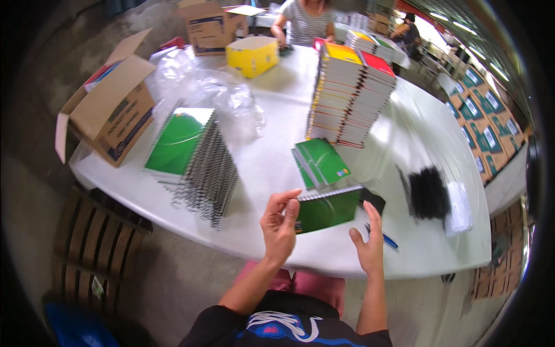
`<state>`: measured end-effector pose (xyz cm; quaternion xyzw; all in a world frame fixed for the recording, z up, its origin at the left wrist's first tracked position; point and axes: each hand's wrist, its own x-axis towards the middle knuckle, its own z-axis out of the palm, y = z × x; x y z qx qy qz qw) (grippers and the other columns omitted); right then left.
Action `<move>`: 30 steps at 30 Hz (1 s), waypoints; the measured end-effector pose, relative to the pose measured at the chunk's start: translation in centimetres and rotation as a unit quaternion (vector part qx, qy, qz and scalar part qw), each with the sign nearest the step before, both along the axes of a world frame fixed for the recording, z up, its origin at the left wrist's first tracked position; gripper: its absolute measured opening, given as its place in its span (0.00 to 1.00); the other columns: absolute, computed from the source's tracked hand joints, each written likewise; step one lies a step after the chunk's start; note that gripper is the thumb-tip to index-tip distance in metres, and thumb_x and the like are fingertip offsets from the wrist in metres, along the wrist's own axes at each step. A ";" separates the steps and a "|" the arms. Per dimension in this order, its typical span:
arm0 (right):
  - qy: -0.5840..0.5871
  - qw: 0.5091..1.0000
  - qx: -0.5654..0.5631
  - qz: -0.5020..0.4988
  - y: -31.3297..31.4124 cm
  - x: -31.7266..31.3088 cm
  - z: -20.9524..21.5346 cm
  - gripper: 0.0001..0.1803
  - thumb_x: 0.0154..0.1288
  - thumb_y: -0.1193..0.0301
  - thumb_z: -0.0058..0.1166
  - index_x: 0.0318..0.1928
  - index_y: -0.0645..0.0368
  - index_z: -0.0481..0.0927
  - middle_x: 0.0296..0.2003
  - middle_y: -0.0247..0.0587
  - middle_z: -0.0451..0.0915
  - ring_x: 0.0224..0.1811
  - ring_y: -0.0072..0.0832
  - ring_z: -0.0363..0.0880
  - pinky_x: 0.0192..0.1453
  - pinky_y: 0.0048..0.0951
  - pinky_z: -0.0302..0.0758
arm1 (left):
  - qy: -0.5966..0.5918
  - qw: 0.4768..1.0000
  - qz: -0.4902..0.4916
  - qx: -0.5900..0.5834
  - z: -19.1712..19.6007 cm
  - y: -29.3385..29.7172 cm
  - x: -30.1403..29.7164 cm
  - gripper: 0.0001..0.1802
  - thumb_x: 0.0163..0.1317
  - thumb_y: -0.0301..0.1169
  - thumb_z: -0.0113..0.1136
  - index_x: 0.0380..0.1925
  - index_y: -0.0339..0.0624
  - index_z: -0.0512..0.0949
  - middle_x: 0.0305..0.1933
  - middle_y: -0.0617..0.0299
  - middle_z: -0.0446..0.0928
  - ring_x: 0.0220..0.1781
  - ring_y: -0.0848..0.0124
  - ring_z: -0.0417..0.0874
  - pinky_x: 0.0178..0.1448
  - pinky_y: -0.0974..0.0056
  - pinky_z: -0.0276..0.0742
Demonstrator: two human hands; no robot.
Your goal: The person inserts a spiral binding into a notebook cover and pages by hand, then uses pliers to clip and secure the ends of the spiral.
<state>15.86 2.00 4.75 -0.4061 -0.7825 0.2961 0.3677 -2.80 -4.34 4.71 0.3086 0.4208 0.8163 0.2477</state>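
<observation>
My left hand (279, 226) pinches the left end of a green notebook (329, 211) with its wire spiral edge facing up. At the notebook's other end, my right hand (369, 240) has its fingers stretched out and does not grip it. Behind that hand lies a black object (373, 200), partly hidden, its kind unclear. A blue pen-like tool (391, 240) rests on the table beside the right hand. Just beyond the held notebook is a small stack of green covers or notebooks (324, 162).
A tall pile of green spiral notebooks (180, 141) stands left, near an open carton (124, 124) and clear plastic (202, 92). Yellow and red notebook stacks (350, 95) rise at the back. Black strands (429, 192) lie right on the white table (272, 159). A person (306, 23) sits opposite.
</observation>
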 end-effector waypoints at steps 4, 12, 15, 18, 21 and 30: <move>0.382 0.901 -0.114 0.171 0.7 -5.8 1.6 0.31 0.57 0.75 0.63 0.61 0.62 0.65 0.51 0.43 0.74 0.56 0.27 0.72 0.61 0.28 0.65 | 0.056 0.987 0.085 0.125 4.1 -2.5 -1.0 0.11 0.63 0.26 0.57 0.45 0.35 0.73 0.38 0.60 0.71 0.41 0.75 0.71 0.45 0.72 0.67; 0.346 0.864 -0.077 0.357 1.7 -22.7 15.7 0.20 0.54 0.75 0.65 0.49 0.62 0.77 0.42 0.37 0.78 0.36 0.17 0.77 0.38 0.19 0.76 | 0.394 0.785 0.478 0.002 12.7 -8.5 -12.9 0.09 0.58 0.23 0.59 0.39 0.33 0.76 0.32 0.60 0.76 0.33 0.72 0.74 0.43 0.69 0.70; 0.215 0.917 0.125 0.312 2.9 -29.0 14.7 0.17 0.52 0.67 0.65 0.43 0.59 0.82 0.28 0.38 0.82 0.29 0.27 0.78 0.37 0.26 0.74 | 0.418 0.754 0.488 -0.135 11.3 -9.1 -17.4 0.09 0.62 0.26 0.55 0.40 0.36 0.77 0.35 0.61 0.75 0.36 0.74 0.74 0.46 0.69 0.69; 0.037 0.950 0.152 0.269 3.5 -30.9 11.8 0.18 0.59 0.60 0.57 0.46 0.56 0.81 0.45 0.45 0.77 0.49 0.42 0.75 0.51 0.37 0.72 | 0.361 0.807 0.429 -0.187 8.8 -8.6 -19.4 0.10 0.66 0.29 0.50 0.42 0.37 0.77 0.42 0.59 0.75 0.42 0.74 0.75 0.50 0.69 0.68; 0.212 0.930 0.092 0.287 3.3 -31.9 9.6 0.23 0.66 0.56 0.50 0.53 0.59 0.75 0.50 0.53 0.74 0.57 0.42 0.69 0.64 0.37 0.62 | 0.240 0.893 0.382 -0.019 7.2 -7.1 -19.7 0.15 0.69 0.35 0.48 0.46 0.35 0.75 0.46 0.55 0.76 0.48 0.70 0.76 0.53 0.67 0.70; 0.308 0.931 0.011 0.197 3.9 -33.1 7.2 0.21 0.70 0.56 0.45 0.54 0.58 0.72 0.47 0.46 0.74 0.49 0.39 0.75 0.56 0.38 0.68 | 0.209 0.913 0.349 -0.011 5.7 -4.5 -20.3 0.32 0.73 0.50 0.27 0.59 0.33 0.65 0.58 0.52 0.69 0.61 0.61 0.69 0.67 0.56 0.59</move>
